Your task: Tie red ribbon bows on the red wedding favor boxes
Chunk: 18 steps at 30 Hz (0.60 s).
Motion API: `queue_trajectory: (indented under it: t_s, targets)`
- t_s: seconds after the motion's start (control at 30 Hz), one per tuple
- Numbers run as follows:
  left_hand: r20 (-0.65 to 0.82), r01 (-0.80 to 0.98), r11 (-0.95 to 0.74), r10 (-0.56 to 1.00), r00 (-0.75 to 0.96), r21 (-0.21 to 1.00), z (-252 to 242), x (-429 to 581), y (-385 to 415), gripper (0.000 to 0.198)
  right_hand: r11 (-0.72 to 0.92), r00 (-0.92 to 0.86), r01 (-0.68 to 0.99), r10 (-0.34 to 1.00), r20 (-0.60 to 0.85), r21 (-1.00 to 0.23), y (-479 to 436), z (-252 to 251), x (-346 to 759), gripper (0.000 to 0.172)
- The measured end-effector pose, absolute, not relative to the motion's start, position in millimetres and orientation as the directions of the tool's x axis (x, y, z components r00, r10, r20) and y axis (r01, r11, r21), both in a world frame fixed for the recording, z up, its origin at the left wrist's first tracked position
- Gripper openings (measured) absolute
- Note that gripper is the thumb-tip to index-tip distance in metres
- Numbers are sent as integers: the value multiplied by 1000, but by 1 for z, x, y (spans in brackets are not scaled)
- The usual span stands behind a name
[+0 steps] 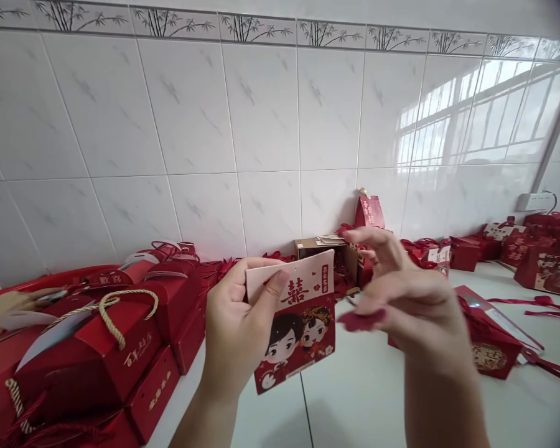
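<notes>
My left hand [242,317] grips a flat gift box [303,323] by its cream upper edge, thumb across the front. The box is tilted and shows red characters above a cartoon wedding couple on red. To its right, my right hand [401,292] is raised and partly blurred, apart from the box. A dark red petal-like piece [361,320] shows at its lower fingertips, pinched by the thumb. The upper fingers are bent and spread.
Stacked red boxes [116,354] with gold rope handles fill the left; another person's hand [21,305] reaches in there. A cardboard box [304,249] stands by the tiled wall. Red gift boxes [494,348] and ribbons [550,367] lie on the white table [350,398] at right.
</notes>
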State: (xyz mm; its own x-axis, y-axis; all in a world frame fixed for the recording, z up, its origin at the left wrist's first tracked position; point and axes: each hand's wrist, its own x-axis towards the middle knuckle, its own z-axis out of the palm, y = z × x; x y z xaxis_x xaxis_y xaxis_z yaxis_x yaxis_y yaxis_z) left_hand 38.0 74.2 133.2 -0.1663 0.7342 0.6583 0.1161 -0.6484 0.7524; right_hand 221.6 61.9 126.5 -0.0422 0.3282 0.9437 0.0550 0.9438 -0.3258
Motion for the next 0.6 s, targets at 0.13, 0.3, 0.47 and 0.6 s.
queue_trajectory:
  t_s: [0.13,0.3,0.47,0.6]
  targets:
    - [737,158,-720,659,-149,676,132,41,68,11,939,-87,105,338,937,-329,75,125,201,9]
    - [842,208,-818,537,-52,536,129,39,64,5,938,-46,120,333,942,-325,81,122,200,10]
    - [929,249,-899,370,-4,360,126,41,64,11,942,-48,129,317,947,-309,79,123,202,12]
    - [932,219,-912,361,24,347,124,43,64,12,950,-24,139,285,958,-279,78,123,202,14]
